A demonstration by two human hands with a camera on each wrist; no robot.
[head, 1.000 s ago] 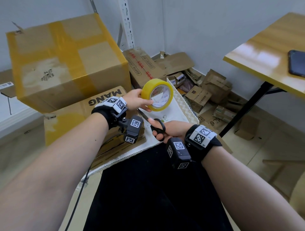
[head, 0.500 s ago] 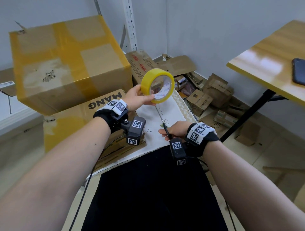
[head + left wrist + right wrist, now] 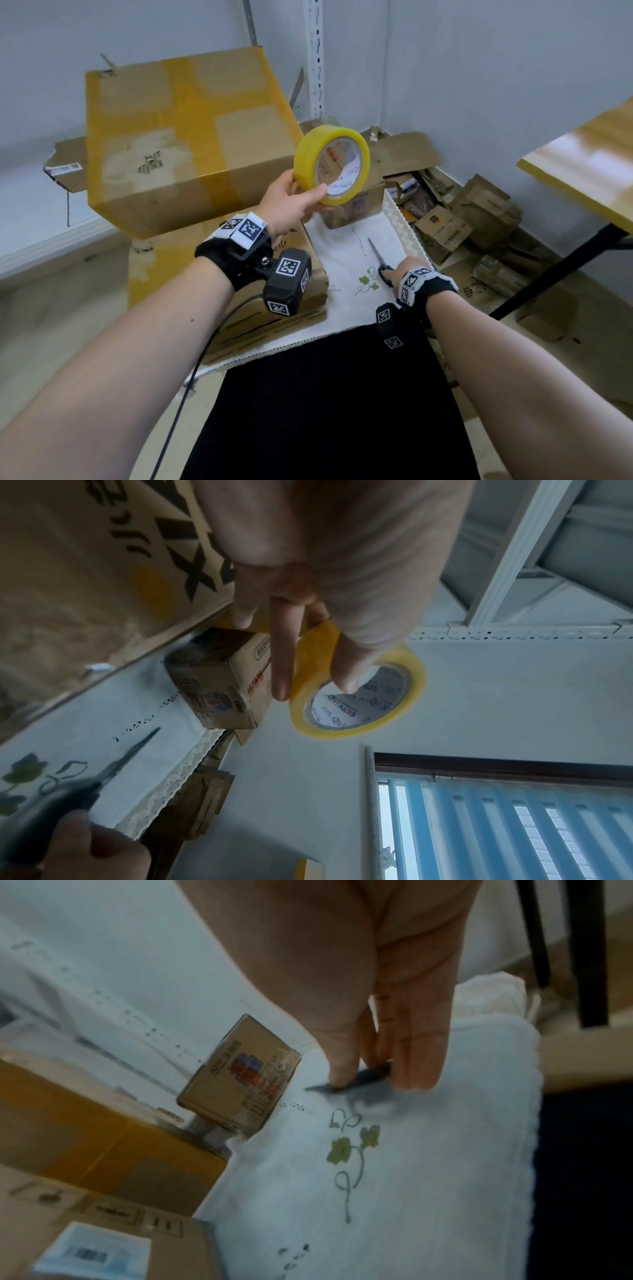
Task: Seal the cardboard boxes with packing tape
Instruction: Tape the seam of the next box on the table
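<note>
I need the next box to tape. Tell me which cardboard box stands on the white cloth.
The small printed box, just beyond the tape roll. The two large boxes sit left of the cloth, stacked and already yellow-taped.

a storeroom corner: metal shelf upright, piled flattened cartons, taped boxes stacked.

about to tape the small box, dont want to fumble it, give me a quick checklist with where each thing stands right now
1. Tape roll held in left hand: ok.
2. Scissors down on the white cloth: ok, right hand is on the handles.
3. Right hand free to pull tape: not ok.
4. Loose tape end found: cannot tell.
5. Small box within view on the cloth: ok.
6. Small box flaps closed: cannot tell.
</note>
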